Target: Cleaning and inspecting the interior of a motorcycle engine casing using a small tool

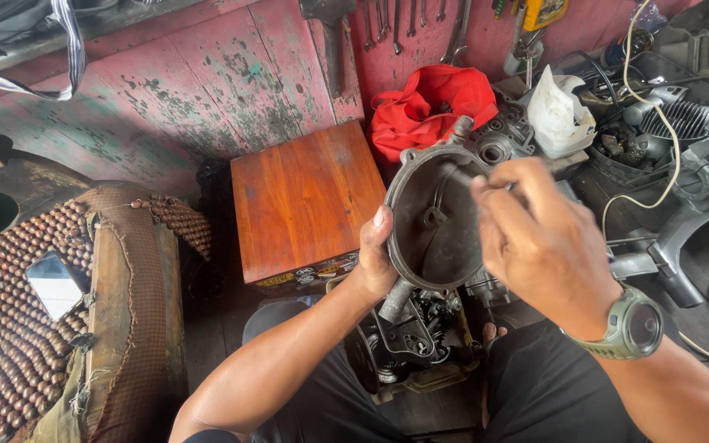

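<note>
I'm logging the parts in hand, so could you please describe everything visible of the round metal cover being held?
The round metal cover is a dull grey, grimy casting, dished, its hollow side facing the camera, with a small boss near the centre and lugs on the rim. The left hand grips its left edge; the right hand reaches over its right side. It is held upright above an engine part.

place: repair workshop | signs: spanners (387,20) hung on worn red plank wall (207,90) | greasy engine parts (658,123) heaped around | stripped engine block (412,340) on floor | loose cables (650,107)
</note>
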